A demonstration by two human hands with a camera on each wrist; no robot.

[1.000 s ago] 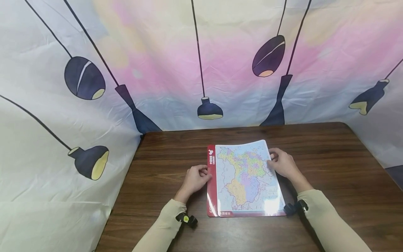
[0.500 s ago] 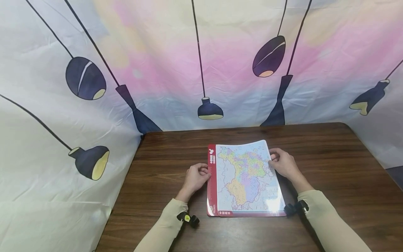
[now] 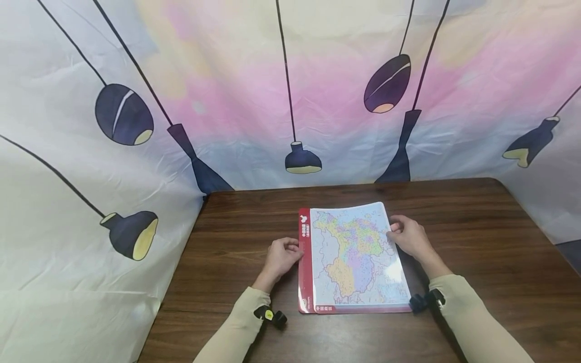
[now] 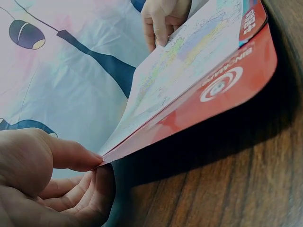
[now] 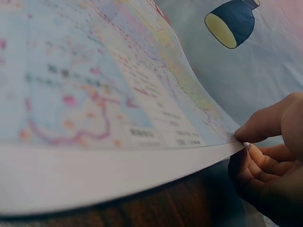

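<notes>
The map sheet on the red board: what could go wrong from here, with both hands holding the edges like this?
1. The right hand pinches only the thin edge of the map sheet, which already bows upward; it might crease or tear.
2. The left hand pinches the edge of the red board, lifted off the table; if that grip slips, the board may drop and shift the sheet.
</notes>
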